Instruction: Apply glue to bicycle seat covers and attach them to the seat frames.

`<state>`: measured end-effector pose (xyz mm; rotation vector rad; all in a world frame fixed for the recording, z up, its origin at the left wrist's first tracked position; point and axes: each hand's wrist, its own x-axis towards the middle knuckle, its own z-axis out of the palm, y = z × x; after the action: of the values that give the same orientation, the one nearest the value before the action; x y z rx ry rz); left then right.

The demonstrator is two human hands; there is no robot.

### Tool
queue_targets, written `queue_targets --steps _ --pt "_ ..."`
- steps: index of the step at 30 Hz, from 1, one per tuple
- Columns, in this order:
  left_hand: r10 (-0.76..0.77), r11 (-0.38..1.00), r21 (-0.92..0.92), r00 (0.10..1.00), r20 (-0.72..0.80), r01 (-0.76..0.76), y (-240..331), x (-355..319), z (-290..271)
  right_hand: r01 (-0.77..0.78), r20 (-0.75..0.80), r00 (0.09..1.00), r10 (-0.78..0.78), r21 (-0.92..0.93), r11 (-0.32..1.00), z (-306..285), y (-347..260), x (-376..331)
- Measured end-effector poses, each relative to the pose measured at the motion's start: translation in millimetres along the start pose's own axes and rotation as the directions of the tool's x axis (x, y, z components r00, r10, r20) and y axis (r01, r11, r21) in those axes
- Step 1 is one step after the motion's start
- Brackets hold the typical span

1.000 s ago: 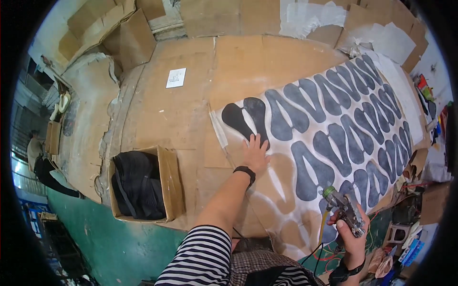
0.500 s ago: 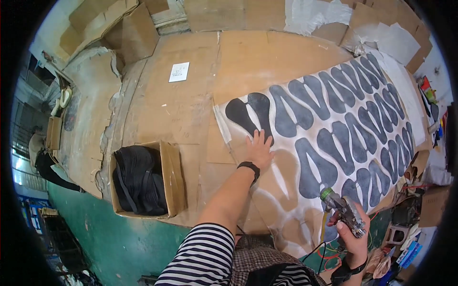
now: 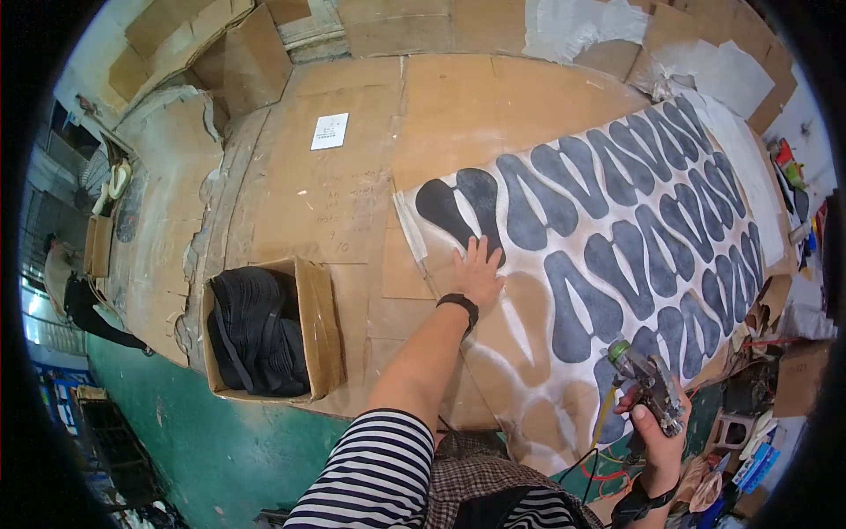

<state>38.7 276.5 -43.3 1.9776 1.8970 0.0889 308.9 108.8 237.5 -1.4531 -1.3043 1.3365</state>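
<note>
My left hand (image 3: 478, 275) lies with fingers spread on the cardboard sheet, its fingertips at the narrow lower ends of a pair of black insoles (image 3: 446, 210). Nothing is gripped in it. In my right hand (image 3: 659, 434) is a metal spray gun (image 3: 650, 388) with a green front end pointing up and left, held above the near edge of the sheet. Rows of greyish insoles (image 3: 573, 309), dulled by a pale coating, cover the sheet to the right. Bare brown insole outlines ringed by white overspray show below my left hand.
An open cardboard box (image 3: 322, 331) full of stacked black insoles stands left of my forearm. A small white paper (image 3: 330, 131) lies farther back. Upright cardboard (image 3: 401, 28) lines the far side. Orange hose (image 3: 608, 480) and clutter sit at the lower right, above the green floor (image 3: 203, 450).
My right hand and the spray gun have shifted slightly to the right. My left hand stays nearly in place at the black insoles.
</note>
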Motion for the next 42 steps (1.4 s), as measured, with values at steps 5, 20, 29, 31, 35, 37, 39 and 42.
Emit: queue_targets --steps 5,20,29,31,35,37,39,42 --pt "-0.014 0.998 0.059 1.000 0.019 0.013 11 -5 -9 0.009 0.022 1.000 -0.009 0.004 1.000 11 -2 2" --pt "0.099 0.993 0.061 0.994 0.045 -0.102 29 -55 9 0.026 0.032 0.999 -0.024 -0.079 0.997 -3 -4 -19" --pt "0.097 0.995 0.002 0.995 0.017 -0.097 26 -66 12 -0.005 -0.017 1.000 0.003 -0.087 0.996 -6 -6 -32" --pt "0.100 0.995 -0.017 0.995 0.027 -0.100 24 -72 10 -0.014 0.005 1.000 0.014 -0.109 0.994 -12 -4 -33" --pt "0.117 0.987 -0.116 0.993 0.016 -0.114 14 -97 17 -0.023 0.085 0.996 0.032 -0.101 0.995 -15 1 -38" --pt "0.128 0.982 -0.141 0.991 0.028 -0.123 7 -109 15 -0.028 0.093 0.995 0.033 -0.051 0.998 -11 3 -42" --pt "0.136 0.981 -0.144 0.991 0.017 -0.132 1 -119 23 -0.026 0.077 0.997 0.029 -0.039 0.999 -10 0 -40" --pt "0.141 0.981 -0.137 0.990 0.014 -0.138 -2 -132 22 -0.041 0.052 0.998 0.042 -0.007 0.999 -11 -3 -39"
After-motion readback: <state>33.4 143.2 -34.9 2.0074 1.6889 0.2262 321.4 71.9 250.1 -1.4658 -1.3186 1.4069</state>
